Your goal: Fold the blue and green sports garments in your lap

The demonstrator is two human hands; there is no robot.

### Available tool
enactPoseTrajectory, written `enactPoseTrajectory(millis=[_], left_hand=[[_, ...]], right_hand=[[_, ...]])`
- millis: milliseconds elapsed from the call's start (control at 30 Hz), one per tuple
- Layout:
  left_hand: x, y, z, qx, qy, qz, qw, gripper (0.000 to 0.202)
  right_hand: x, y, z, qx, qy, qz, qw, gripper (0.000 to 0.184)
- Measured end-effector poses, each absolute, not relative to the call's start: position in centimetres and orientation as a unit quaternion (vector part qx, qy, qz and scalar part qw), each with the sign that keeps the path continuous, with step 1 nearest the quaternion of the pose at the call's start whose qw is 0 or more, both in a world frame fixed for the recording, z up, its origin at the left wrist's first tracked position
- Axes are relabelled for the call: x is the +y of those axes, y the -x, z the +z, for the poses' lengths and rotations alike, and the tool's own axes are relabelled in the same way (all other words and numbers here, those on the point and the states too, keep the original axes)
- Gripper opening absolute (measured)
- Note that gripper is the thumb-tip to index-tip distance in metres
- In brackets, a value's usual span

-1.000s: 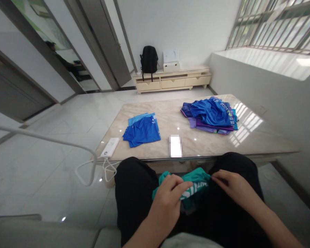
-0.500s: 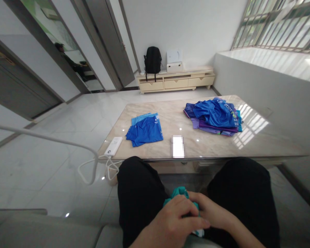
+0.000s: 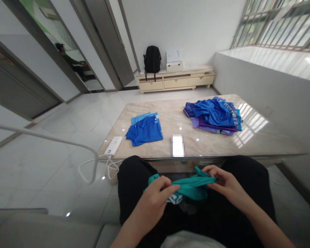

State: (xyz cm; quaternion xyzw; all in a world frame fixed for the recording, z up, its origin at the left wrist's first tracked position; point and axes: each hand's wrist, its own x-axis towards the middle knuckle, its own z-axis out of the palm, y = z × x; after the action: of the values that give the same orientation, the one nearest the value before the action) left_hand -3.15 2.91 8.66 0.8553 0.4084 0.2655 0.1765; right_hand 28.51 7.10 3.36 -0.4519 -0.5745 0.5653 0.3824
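Observation:
A teal green garment (image 3: 193,186) with white printing is stretched between my two hands, above my lap. My left hand (image 3: 156,194) pinches its left part, thumb and fingers closed on the bunched cloth. At the other end, my right hand (image 3: 223,181) grips the cloth between thumb and fingertips. The garment hangs a little between them, gathered in folds; its exact kind I cannot make out. On the table beyond lie folded blue shirts (image 3: 147,130) at the left and a heap of blue and purple shirts (image 3: 214,115) at the right.
The marble-topped table (image 3: 170,108) stands just past my knees. On it are a blurred-out white rectangle (image 3: 178,146) near the front edge and a white power bank (image 3: 113,146) with a cable. A backpack (image 3: 152,59) sits on the low cabinet (image 3: 175,82). A person (image 3: 69,60) shows through the doorway.
My hands have come up from close together at my lap and moved apart. The teal garment, bunched up before, is now drawn out between them.

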Motion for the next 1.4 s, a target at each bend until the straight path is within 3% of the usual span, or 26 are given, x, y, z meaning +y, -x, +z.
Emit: enactPoseTrajectory(millis=[267,433,600,667,900,1067,1167,1400], left_hand=[[4.1,4.5,8.6,0.543,-0.807,0.05,0.228,0.083],[2.5,6.2,8.7,0.509,-0.781,-0.073,0.355,0.085],[1.9,7.5,9.5,0.466,-0.78,-0.043,0.416,0.015],[2.2,7.5,9.9,0.491,-0.778,-0.026,0.391,0.009],[3.0,6.5,11.4,0.509,-0.791,0.057,0.335,0.022],[2.5,5.8,12.5,0.447,-0.767,0.106,0.448,0.016],[2.2,5.6,13.0,0.415,-0.745,0.051,0.52,0.016],[2.4,6.7,14.0,0.452,-0.735,-0.018,0.505,0.031]], right_hand=[[4.8,-26.8,4.6,-0.555,0.424,0.684,0.21,0.04],[3.5,-26.2,5.5,-0.648,0.363,0.66,0.116,0.035],[3.0,-26.5,6.2,-0.7,0.425,0.57,0.069,0.02],[3.2,-26.9,6.2,-0.717,0.456,0.521,0.075,0.015],[4.6,-28.9,6.9,-0.771,0.477,0.387,0.172,0.006],[4.0,-29.3,8.0,-0.757,0.464,0.39,0.242,0.012],[3.7,-29.4,8.4,-0.758,0.451,0.382,0.277,0.015],[4.2,-30.1,9.9,-0.757,0.436,0.354,0.334,0.015]])
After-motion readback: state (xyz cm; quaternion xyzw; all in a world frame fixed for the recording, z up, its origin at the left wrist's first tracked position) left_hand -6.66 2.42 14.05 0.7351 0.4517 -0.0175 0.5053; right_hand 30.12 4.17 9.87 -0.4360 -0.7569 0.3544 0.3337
